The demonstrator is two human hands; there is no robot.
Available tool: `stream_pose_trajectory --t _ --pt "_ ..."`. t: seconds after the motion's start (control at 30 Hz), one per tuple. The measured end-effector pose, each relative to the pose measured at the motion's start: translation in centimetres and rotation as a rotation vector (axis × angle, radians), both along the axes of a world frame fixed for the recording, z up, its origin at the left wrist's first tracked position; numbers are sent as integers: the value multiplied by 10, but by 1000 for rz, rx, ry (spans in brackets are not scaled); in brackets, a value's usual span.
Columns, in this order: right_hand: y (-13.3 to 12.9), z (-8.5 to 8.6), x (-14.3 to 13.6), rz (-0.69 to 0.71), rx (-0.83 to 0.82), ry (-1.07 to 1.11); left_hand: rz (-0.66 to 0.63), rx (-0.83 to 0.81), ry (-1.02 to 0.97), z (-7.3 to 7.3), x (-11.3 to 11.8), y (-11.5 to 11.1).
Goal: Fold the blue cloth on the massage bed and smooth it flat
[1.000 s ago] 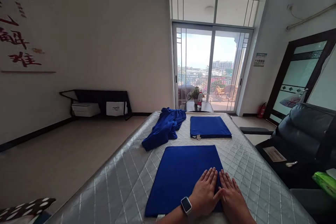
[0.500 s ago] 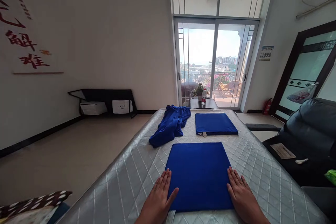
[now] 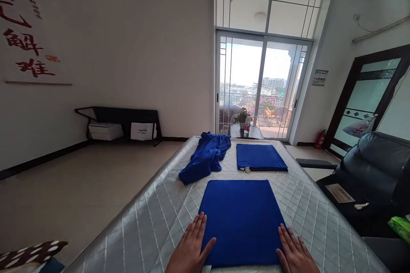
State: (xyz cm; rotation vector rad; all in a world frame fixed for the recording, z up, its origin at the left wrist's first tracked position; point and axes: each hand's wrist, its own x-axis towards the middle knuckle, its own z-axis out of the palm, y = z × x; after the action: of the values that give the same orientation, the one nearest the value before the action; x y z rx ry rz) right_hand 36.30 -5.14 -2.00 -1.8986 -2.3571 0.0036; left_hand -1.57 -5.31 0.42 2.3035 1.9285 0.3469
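Note:
A flat blue fabric square (image 3: 241, 222), smooth on top, lies in front of me on a silver quilted mattress (image 3: 147, 226). My left hand (image 3: 191, 243) rests flat on its left edge, fingers stretched out and thumb over the cloth. Along the right edge lies my right hand (image 3: 295, 247), also flat with fingers extended; its wrist is cut off by the frame. Farther back sits a second, folded blue fabric square (image 3: 261, 156) with white tags at its near edge. To its left is a crumpled blue cloth (image 3: 206, 158).
A black armchair (image 3: 368, 170) stands right of the mattress, bearing a card (image 3: 339, 193) and a small white object (image 3: 361, 206). Beyond the far edge, a small table holds a bottle (image 3: 247, 123) and a plant (image 3: 241, 116). A black bench (image 3: 124, 115) is by the left wall.
My right hand has slid slightly toward me along the right edge. The left hand stays about where it was on the fabric. The camera view has shifted a little.

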Motion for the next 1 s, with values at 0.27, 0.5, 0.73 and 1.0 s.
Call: stream_pose_trajectory --t 0.27,0.5,0.73,1.0 --pt "-1 -7 7 8 -56 110 -64 56 40 -10 21 4" --pt "0 -17 3 -16 -9 87 -654 190 -3 -3 157 12" --pt "6 -26 14 38 -26 90 -662 261 6 -12 195 22" --pt "7 -31 16 39 -27 152 -262 94 67 -30 76 17"
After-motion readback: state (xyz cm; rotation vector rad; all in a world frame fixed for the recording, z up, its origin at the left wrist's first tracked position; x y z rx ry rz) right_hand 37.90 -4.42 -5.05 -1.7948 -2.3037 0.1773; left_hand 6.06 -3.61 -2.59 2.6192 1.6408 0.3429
